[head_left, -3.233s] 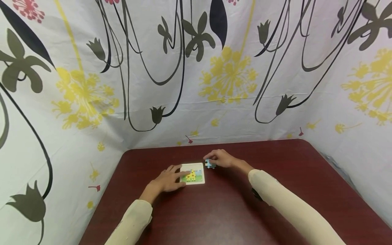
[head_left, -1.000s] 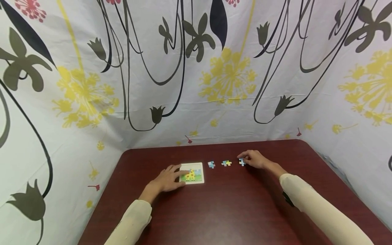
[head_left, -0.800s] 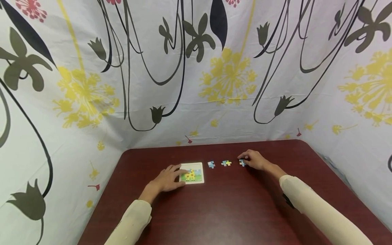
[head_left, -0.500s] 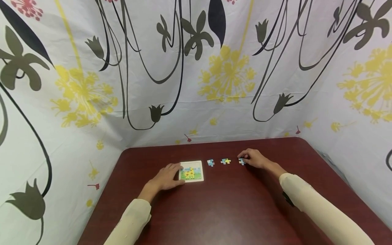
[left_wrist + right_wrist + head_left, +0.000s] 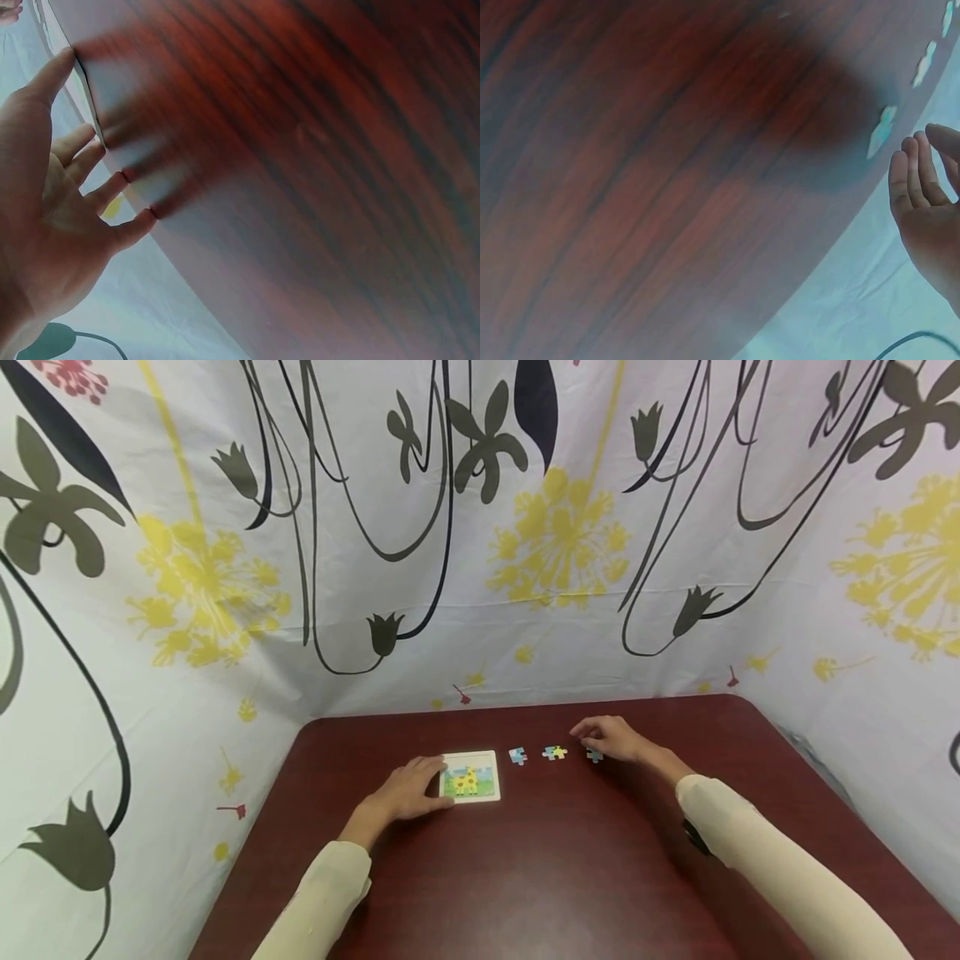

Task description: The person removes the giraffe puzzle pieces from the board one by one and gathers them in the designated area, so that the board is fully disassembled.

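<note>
A small white-rimmed jigsaw tray point(image 5: 486, 753) with a giraffe picture lies flat on the table. My left hand point(image 5: 408, 789) rests at its left side, thumb by the lower corner and fingers by the upper one. In the left wrist view those fingers point(image 5: 137, 229) are spread, their tips on the tabletop or the tray's edge. Right of the tray, three loose jigsaw pieces form a row: a blue-and-white one point(image 5: 518, 756), a blue-and-yellow one point(image 5: 555, 752) and a bluish one point(image 5: 595, 756). My right hand point(image 5: 618, 739) hovers just above the last piece, fingers loosely bent, holding nothing.
The dark red-brown table point(image 5: 510, 877) ends at rounded far corners. A white cloth point(image 5: 465, 577) with printed flowers hangs behind it and along both sides.
Pieces once under my right hand now lie spaced in a row to the right. That hand has just released the last piece and risen slightly. My left index finger has drawn off the picture.
</note>
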Demonstrator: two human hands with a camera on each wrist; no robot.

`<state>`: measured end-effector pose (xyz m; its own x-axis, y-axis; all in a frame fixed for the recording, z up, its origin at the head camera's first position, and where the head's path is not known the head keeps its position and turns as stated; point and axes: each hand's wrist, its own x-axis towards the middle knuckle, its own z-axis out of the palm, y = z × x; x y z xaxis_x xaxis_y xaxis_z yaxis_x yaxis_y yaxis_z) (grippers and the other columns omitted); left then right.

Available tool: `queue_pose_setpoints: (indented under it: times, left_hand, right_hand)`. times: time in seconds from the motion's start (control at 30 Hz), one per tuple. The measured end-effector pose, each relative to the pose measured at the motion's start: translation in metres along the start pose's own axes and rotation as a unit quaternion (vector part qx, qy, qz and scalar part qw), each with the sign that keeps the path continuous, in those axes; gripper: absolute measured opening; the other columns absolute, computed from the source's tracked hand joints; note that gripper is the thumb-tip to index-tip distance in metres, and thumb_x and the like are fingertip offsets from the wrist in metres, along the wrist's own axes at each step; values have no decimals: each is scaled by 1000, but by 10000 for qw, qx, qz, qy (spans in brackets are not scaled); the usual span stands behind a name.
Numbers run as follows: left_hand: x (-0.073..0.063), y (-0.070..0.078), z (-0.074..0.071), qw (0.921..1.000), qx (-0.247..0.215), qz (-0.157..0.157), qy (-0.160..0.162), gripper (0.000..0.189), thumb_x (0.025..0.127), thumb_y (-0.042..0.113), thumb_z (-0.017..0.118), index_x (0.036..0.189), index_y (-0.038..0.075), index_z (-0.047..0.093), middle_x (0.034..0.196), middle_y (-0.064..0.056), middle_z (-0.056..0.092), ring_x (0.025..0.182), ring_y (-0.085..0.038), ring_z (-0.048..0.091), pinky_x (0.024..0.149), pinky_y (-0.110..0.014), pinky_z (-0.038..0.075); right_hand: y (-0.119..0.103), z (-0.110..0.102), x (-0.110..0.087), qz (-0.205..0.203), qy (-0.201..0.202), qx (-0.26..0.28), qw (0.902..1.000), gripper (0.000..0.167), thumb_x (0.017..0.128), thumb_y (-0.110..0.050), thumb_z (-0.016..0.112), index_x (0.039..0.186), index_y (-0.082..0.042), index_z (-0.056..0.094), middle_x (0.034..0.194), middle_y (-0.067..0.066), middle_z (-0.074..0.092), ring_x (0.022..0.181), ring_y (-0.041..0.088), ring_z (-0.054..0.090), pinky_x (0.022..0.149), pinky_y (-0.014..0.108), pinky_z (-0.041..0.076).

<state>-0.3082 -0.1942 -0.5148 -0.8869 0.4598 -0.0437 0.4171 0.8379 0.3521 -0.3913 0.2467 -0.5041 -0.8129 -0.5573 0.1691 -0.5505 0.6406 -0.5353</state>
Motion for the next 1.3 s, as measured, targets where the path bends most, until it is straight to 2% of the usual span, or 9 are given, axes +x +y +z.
queue_pose_setpoints:
  times: [0.2, 0.33, 0.47, 0.6, 0.77, 0.87, 1.0, 1.17, 1.3]
  left_hand:
    - [0, -5, 5, 9999, -68, 103, 68, 74, 96, 52, 71, 155, 15, 47, 162, -11, 41, 149, -37, 35, 114, -67, 31]
    - [-3, 1, 0, 9993, -282, 231, -31, 59, 100, 43, 70, 153, 27, 51, 166, -13, 34, 152, -45, 28, 115, -73, 24]
    - [-4, 5, -1, 9988, -411, 226, -164, 50, 103, 38, 67, 150, 32, 55, 168, -18, 27, 154, -49, 19, 116, -75, 16]
    - [-8, 3, 2, 9981, -547, 204, -204, 44, 104, 38, 64, 148, 33, 59, 170, -18, 23, 156, -48, 14, 118, -75, 12]
    - [-12, -1, 6, 9958, -890, 193, -8, 39, 103, 35, 67, 141, 29, 61, 170, -18, 24, 156, -48, 13, 117, -76, 8]
    - [-11, -3, 6, 9942, -1009, 295, 209, 34, 101, 35, 70, 132, 25, 61, 170, -17, 25, 156, -46, 17, 116, -77, 9]
    - [-13, -6, 5, 9922, -1114, 414, 386, 27, 101, 35, 71, 123, 22, 62, 169, -14, 28, 155, -41, 24, 117, -74, 18]
    - [-16, -6, -1, 9925, -1142, 329, 295, 23, 101, 30, 70, 120, 19, 67, 162, -9, 43, 154, -39, 27, 118, -64, 29]
    - [-15, -6, -2, 9955, -794, 491, 133, 21, 103, 27, 68, 120, 17, 68, 157, -11, 49, 151, -40, 34, 117, -62, 34]
  right_hand:
    - [-15, 11, 17, -159, -66, 35, 9998, 24, 100, -2, 66, 122, 3, 71, 115, 17, 74, 107, 37, 72, 88, 48, 59]
    - [-24, 17, 27, -228, -127, 162, 9995, 24, 101, -3, 66, 123, 3, 71, 116, 16, 74, 107, 35, 72, 84, 43, 60]
    - [-34, 25, 36, -314, -183, 209, 9991, 23, 101, -3, 66, 123, 2, 72, 117, 15, 74, 108, 33, 72, 81, 38, 60]
    - [-49, 36, 46, -436, -231, 224, 9985, 23, 100, -3, 67, 122, 1, 73, 116, 15, 75, 100, 31, 74, 75, 34, 59]
    - [-71, 50, 62, -726, -349, 329, 9962, 22, 101, -3, 66, 121, 2, 73, 114, 15, 75, 90, 26, 74, 70, 28, 56]
    - [-84, 60, 72, -858, -364, 292, 9952, 21, 100, -4, 66, 119, 1, 75, 111, 13, 76, 92, 21, 74, 74, 27, 55]
    - [-101, 74, 82, -977, -491, 217, 9938, 20, 101, -5, 67, 118, -1, 76, 111, 12, 76, 91, 20, 72, 76, 30, 56]
    - [-119, 89, 94, -1117, -760, -3, 9908, 20, 101, -8, 67, 118, -2, 76, 112, 10, 74, 98, 21, 71, 83, 31, 58]
    - [-130, 100, 101, -1066, -1012, -21, 9891, 21, 101, -9, 67, 118, -2, 76, 109, 10, 71, 98, 22, 71, 83, 30, 58]
